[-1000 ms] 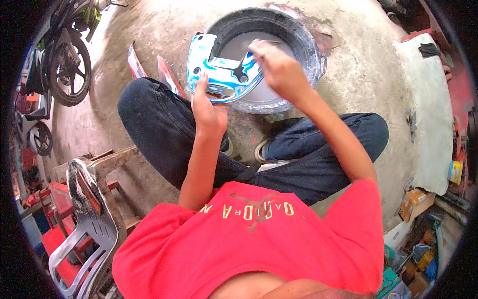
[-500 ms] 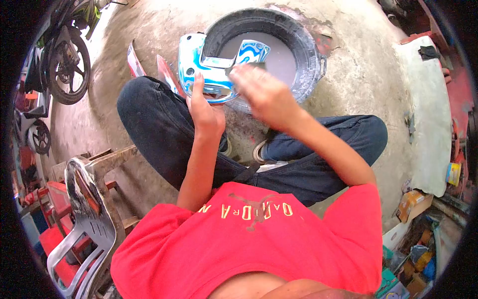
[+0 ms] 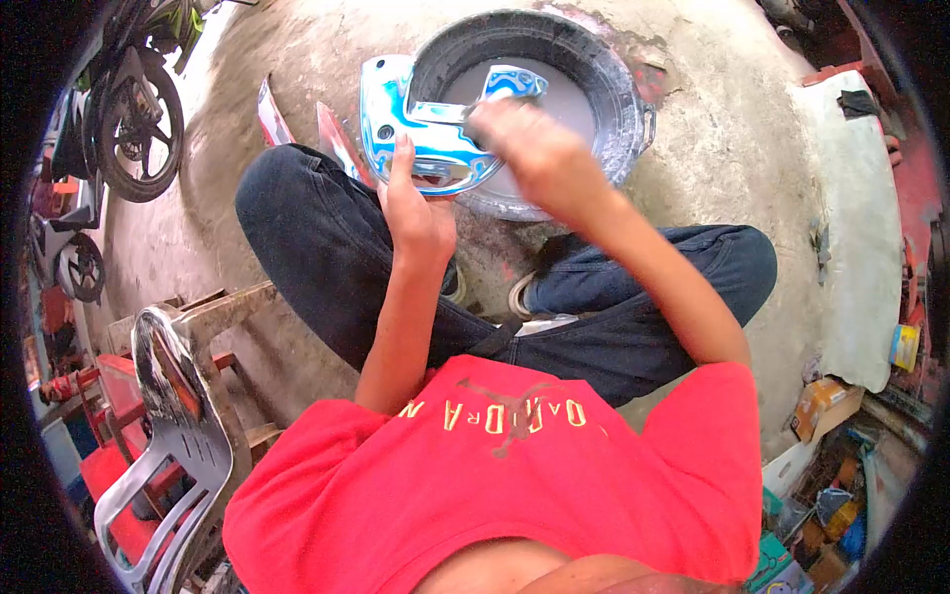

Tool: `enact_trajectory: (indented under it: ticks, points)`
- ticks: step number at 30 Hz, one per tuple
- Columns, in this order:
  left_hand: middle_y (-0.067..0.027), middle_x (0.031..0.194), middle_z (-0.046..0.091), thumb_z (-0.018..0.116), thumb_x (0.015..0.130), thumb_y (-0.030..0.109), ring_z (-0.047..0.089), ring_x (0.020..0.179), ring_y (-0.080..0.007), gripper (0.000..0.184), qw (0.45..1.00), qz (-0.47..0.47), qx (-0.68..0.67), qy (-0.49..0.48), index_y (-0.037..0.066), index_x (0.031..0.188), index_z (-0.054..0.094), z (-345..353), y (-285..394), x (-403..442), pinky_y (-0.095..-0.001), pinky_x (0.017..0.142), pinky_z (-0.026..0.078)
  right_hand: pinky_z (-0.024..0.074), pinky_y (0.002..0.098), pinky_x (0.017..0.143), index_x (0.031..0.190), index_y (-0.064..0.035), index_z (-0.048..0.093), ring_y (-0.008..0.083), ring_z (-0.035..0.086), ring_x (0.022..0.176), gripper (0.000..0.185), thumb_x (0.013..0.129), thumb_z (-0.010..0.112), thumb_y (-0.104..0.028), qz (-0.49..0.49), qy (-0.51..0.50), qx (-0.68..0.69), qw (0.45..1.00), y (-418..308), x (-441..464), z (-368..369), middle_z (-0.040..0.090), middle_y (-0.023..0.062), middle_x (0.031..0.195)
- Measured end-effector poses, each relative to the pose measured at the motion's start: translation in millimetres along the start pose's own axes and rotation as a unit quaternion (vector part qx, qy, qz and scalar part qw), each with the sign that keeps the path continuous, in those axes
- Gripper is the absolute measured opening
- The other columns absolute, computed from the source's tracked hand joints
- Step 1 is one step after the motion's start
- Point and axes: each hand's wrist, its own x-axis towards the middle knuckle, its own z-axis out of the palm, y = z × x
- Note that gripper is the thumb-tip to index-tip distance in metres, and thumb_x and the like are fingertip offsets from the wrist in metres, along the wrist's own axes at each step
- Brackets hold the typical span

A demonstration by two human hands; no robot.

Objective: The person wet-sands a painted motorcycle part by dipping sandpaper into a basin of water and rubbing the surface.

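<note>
1. Left hand (image 3: 420, 220) gripped the blue-and-white panel (image 3: 435, 136), thumb on top, up by the basin (image 3: 621, 111)'s left side.
2. Right hand (image 3: 536, 147) was curled at the panel's right part (holding anything? couldn't tell).
3. Likely surface-rubbing step; next stroke probably called for steady left support.

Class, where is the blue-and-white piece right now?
In the head view, the piece is above and left of centre, gripped by the left hand, with the right hand over its right side and the dark basin partly behind.
</note>
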Motion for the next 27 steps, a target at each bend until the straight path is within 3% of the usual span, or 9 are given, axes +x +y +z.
enact_trajectory:
  ticks: [3,5,8,13,15,19,21,23,27]
  points:
    - [-0.0075,0.118,0.065,0.056,0.103,0.025,0.066,0.106,-0.0209,0.032,1.000,-0.008,-0.005,-0.006,0.008,0.131,0.054,-1.0,-2.9,0.2,-0.0416,0.087,0.057,0.0490,0.0405,0.105,0.130,-0.0023,0.061,0.0320,0.061,0.123,0.039,0.092,0.060,-0.006,0.093,0.012,-0.044,0.995,31.7,0.3,1.5,0.064,0.0187,0.130]
    - [-0.0075,0.118,0.065,0.056,0.103,0.024,0.066,0.105,-0.0204,0.032,1.000,-0.005,-0.011,-0.004,0.008,0.130,0.054,0.2,-2.6,2.2,-0.0416,0.087,0.057,0.0502,0.0417,0.103,0.126,0.0000,0.062,0.0311,0.063,0.120,0.037,0.091,0.058,-0.014,0.052,0.028,-0.006,0.998,2.0,-3.7,6.8,0.066,0.0203,0.125]
    - [-0.0079,0.118,0.066,0.056,0.103,0.024,0.067,0.104,-0.0207,0.031,0.999,-0.019,-0.035,-0.034,0.009,0.129,0.054,-19.4,-10.2,12.6,-0.0421,0.087,0.057,0.0494,0.0414,0.104,0.127,-0.0030,0.063,0.0311,0.062,0.123,0.036,0.091,0.061,-0.008,-0.033,0.007,0.032,0.999,-52.2,-1.7,2.1,0.065,0.0179,0.129]
    - [-0.0088,0.118,0.066,0.055,0.103,0.025,0.068,0.103,-0.0233,0.030,1.000,-0.005,-0.013,-0.004,0.008,0.128,0.055,6.6,5.0,-5.0,-0.0418,0.085,0.058,0.0496,0.0405,0.104,0.126,-0.0004,0.063,0.0314,0.061,0.123,0.033,0.093,0.056,-0.004,0.116,0.032,-0.013,0.993,23.2,7.6,-5.0,0.064,0.0211,0.128]
    - [-0.0091,0.118,0.066,0.055,0.103,0.025,0.067,0.104,-0.0231,0.031,1.000,0.007,-0.017,0.012,0.008,0.129,0.055,8.7,2.1,-4.1,-0.0425,0.080,0.059,0.0495,0.0412,0.104,0.127,-0.0014,0.063,0.0316,0.061,0.123,0.034,0.093,0.058,-0.005,0.091,0.034,0.004,0.995,22.1,-1.2,-0.3,0.064,0.0198,0.129]
    - [-0.0094,0.119,0.065,0.056,0.103,0.026,0.066,0.107,-0.0233,0.033,0.999,-0.006,-0.024,0.022,0.009,0.131,0.054,-9.0,-3.5,9.9,-0.0455,0.082,0.057,0.0484,0.0416,0.106,0.128,-0.0029,0.063,0.0298,0.062,0.123,0.040,0.088,0.063,-0.006,-0.039,0.006,0.039,0.998,-40.4,-6.3,-0.6,0.066,0.0163,0.128]
    - [-0.0097,0.120,0.064,0.056,0.103,0.028,0.065,0.108,-0.0233,0.035,0.999,-0.015,-0.019,0.033,0.008,0.132,0.053,-12.5,-4.0,8.7,-0.0469,0.085,0.056,0.0496,0.0420,0.104,0.127,-0.0034,0.064,0.0303,0.063,0.121,0.038,0.089,0.062,-0.006,-0.038,0.024,0.026,0.999,-14.6,0.4,-4.2,0.067,0.0164,0.127]
    - [-0.0108,0.119,0.064,0.055,0.103,0.029,0.064,0.110,-0.0238,0.035,0.999,-0.011,-0.019,0.024,0.008,0.131,0.053,-4.6,1.2,3.0,-0.0464,0.087,0.056,0.0518,0.0423,0.100,0.126,-0.0045,0.064,0.0314,0.065,0.117,0.035,0.091,0.059,-0.004,0.049,0.042,-0.018,0.998,23.2,1.5,-1.1,0.067,0.0168,0.125]
    - [-0.0113,0.122,0.064,0.051,0.105,0.028,0.065,0.109,-0.0253,0.033,0.999,-0.026,-0.038,-0.004,0.006,0.129,0.054,-7.3,-2.0,7.3,-0.0456,0.089,0.055,0.0510,0.0424,0.102,0.126,-0.0046,0.065,0.0307,0.065,0.118,0.036,0.091,0.061,-0.007,0.010,0.036,0.003,0.999,-2.1,-5.2,1.4,0.067,0.0174,0.125]
